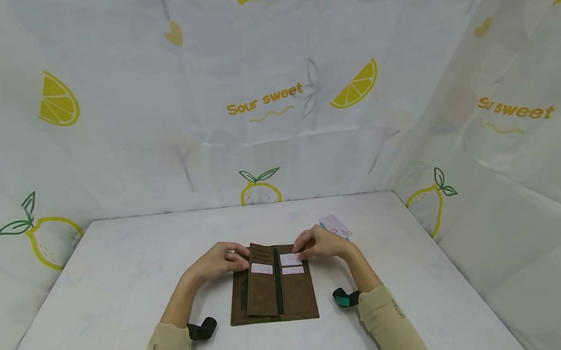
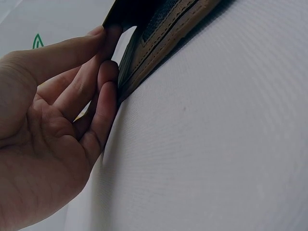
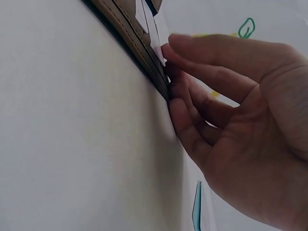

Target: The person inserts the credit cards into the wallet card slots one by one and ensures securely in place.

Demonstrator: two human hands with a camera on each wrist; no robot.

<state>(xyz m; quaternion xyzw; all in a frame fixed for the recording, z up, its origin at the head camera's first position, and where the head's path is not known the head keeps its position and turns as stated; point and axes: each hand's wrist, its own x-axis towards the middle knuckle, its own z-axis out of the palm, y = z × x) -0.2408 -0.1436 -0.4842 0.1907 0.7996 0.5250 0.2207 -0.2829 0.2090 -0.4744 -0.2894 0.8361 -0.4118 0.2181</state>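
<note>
A brown bifold wallet [image 1: 296,296] lies open on the table, its inner flap [image 1: 263,297] raised a little. My left hand [image 1: 220,261] pinches that flap's left edge between thumb and fingers; other fingers rest by the wallet's outer cover in the left wrist view. One pale card [image 1: 261,269] sits in a flap slot. On the right side are a lower card [image 1: 292,270] and an upper card [image 1: 289,259]. My right hand [image 1: 319,241] touches the upper card near its right edge, with the thumb standing off it in the right wrist view. Lower fingers touch the wallet's edge.
Beyond my right hand lies a pale pink card [image 1: 335,225] over something blue. Black wrist devices [image 1: 203,328] sit by both sleeves. A white lemon-print cloth [image 1: 278,138] hangs behind and at the sides of the white table [image 1: 124,289].
</note>
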